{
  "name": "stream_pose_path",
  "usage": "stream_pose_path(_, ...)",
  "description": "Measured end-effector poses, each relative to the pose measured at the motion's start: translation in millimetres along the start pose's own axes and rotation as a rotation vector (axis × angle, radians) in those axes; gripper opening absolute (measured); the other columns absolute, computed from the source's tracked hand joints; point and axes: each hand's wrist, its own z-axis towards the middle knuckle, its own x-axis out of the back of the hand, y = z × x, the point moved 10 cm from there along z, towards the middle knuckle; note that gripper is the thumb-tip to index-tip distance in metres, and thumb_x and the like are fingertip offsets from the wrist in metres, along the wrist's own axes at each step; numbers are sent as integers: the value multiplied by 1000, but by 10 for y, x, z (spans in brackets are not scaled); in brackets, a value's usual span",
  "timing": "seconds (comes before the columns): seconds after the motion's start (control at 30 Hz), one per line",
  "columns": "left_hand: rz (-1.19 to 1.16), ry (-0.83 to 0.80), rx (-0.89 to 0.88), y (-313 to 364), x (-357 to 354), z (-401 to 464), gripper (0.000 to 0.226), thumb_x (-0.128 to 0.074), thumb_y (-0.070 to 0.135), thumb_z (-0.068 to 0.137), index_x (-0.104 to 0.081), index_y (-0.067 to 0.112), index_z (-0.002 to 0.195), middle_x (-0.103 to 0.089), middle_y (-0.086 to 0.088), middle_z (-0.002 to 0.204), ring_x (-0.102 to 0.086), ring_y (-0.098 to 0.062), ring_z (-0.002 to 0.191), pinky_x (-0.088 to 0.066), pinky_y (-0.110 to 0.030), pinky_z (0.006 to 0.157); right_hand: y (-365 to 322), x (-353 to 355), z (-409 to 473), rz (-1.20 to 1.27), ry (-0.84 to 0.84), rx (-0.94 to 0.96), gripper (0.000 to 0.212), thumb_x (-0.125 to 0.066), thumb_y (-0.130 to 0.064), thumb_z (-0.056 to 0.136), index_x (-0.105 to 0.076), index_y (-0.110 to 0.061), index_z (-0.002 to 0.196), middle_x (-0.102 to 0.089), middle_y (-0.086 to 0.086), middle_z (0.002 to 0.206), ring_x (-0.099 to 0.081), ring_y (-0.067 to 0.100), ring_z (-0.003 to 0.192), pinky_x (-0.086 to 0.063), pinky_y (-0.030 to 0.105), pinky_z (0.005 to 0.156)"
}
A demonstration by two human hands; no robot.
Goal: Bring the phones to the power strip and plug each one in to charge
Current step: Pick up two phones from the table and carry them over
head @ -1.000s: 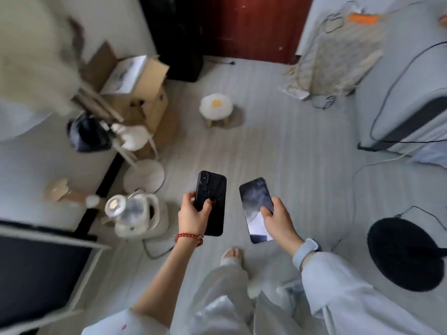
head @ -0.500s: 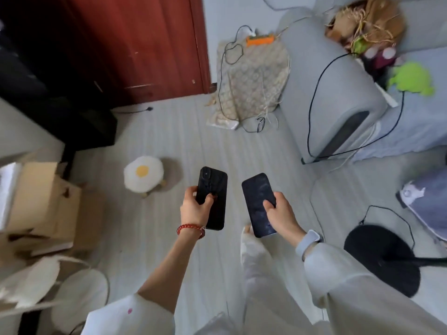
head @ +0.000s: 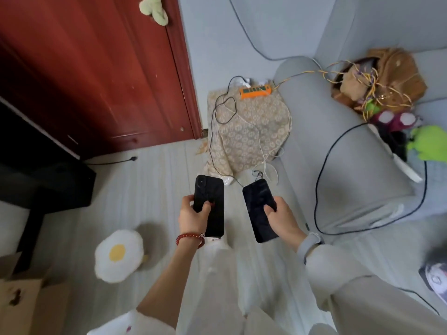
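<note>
Carrying two dark phones at waist height, short of the orange power strip (head: 255, 91). Left hand (head: 192, 217) gripping the left phone (head: 209, 206), back and camera showing, thumb laid across it. Right hand (head: 281, 217) gripping the right phone (head: 261, 210), screen up and dark, thumb on the glass.

Power strip lying at the far edge of a patterned cloth (head: 249, 131), against the wall and beside the grey sofa arm (head: 338, 151). Trailing down from the strip over the cloth: a black cable (head: 212, 131) and white cables (head: 263, 151), looping and ending in a tangle on the floor just beyond the right phone.

Judging the risks ahead:
- Stepping into the loose cable ends below the strip, probably tugging the strip off the cloth or snagging a foot.
- Reaching for a plug with both hands full, likely loosening one grip and dropping a phone on the hard floor.
- Picking the wrong lead from the tangle; connector types being too small to tell.
- Catching the thick black cord (head: 321, 180) looping over the sofa arm, right of the strip, while crouching.
</note>
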Motion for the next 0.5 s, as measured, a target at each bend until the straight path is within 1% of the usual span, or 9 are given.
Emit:
stream_pose_path(0.07, -2, -11, 1, 194, -162, 569, 32, -60, 18, 83, -47, 7, 109, -60, -10, 92, -59, -27, 83, -52, -38, 76, -224, 19, 556, -5, 17, 0, 15, -43, -16, 93, -46, -10, 106, -50, -6, 79, -49, 20, 80, -34, 26, 58)
stream_pose_path(0.1, -3, -21, 4, 293, -250, 858, 32, -60, 18, 83, -47, 7, 110, -59, -11, 93, -59, -27, 84, -52, -39, 77, -340, 23, 836, -11, 24, -7, 14, -43, -17, 93, -46, -10, 105, -51, -5, 80, -48, 20, 79, -33, 25, 56)
stream_pose_path(0.17, 0, -48, 14, 517, -422, 1384, 34, -59, 19, 83, -46, 7, 111, -59, -10, 94, -58, -26, 85, -52, -38, 76, -546, 46, 1327, -15, 36, -47, 17, -43, -18, 93, -45, -10, 108, -51, -2, 84, -48, 19, 78, -33, 27, 58)
stream_pose_path(0.27, 20, -77, 27, 921, -663, 2163, 35, -59, 22, 84, -45, 9, 113, -57, -7, 93, -56, -23, 82, -50, -35, 72, -893, 89, 2029, 20, 28, -89, 14, -44, -17, 92, -46, -12, 105, -51, -2, 85, -51, 21, 83, -37, 30, 69)
stream_pose_path(0.33, 36, -96, 18, 1188, -827, 2573, 34, -58, 23, 84, -45, 10, 112, -57, -6, 92, -56, -23, 81, -50, -34, 72, -1065, 165, 2396, 43, 45, -114, 17, -46, -17, 91, -47, -11, 106, -53, 2, 89, -53, 23, 87, -40, 32, 74)
stream_pose_path(0.4, 46, -119, 29, 1421, -1031, 2940, 34, -59, 23, 83, -45, 10, 111, -59, -8, 92, -58, -25, 81, -51, -35, 72, -1167, 274, 2749, 35, 65, -133, 17, -47, -15, 89, -48, -10, 105, -55, 3, 90, -55, 25, 87, -43, 35, 75)
stream_pose_path(0.5, 65, -175, 42, 1687, -1368, 3306, 35, -58, 22, 84, -43, 8, 112, -61, -12, 95, -58, -26, 82, -51, -37, 74, -1238, 472, 3183, 5, 80, -175, 12, -47, -12, 86, -46, -12, 98, -55, 5, 90, -56, 26, 86, -43, 34, 72)
